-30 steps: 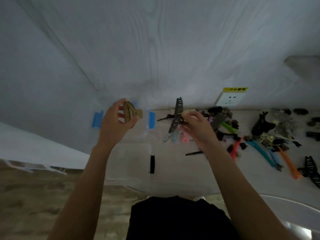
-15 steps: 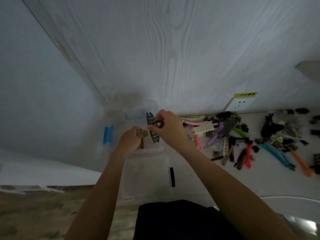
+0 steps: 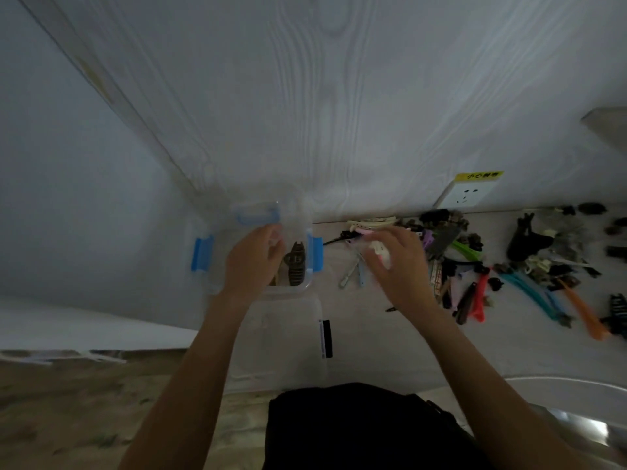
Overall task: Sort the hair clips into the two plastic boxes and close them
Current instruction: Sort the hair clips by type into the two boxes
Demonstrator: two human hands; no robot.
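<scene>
A clear plastic box (image 3: pixel 307 283) with blue latches (image 3: pixel 202 252) stands at the table's far left by the wall. A black toothed hair clip (image 3: pixel 296 268) lies inside it on the right. My left hand (image 3: pixel 252 262) hovers over the box with its fingers stretched toward the far rim and covers most of the inside. A second clear box (image 3: pixel 285 337) with a black label (image 3: pixel 325 339) sits just in front. My right hand (image 3: pixel 398 266), blurred, is spread over the left end of the pile of hair clips (image 3: pixel 451 262), above a white and pink clip (image 3: pixel 380 254).
More clips lie scattered to the right: teal (image 3: pixel 529 290), orange (image 3: pixel 583 312), red (image 3: pixel 478 300) and dark claw clips (image 3: pixel 526 242). A wall socket (image 3: pixel 466 195) sits above the pile. The table's left edge drops to the floor (image 3: pixel 68 401).
My right hand let go of the black toothed clip, which now lies in the box, and swung right to the pile. My left hand stays over the box; the tan clip is out of sight.
</scene>
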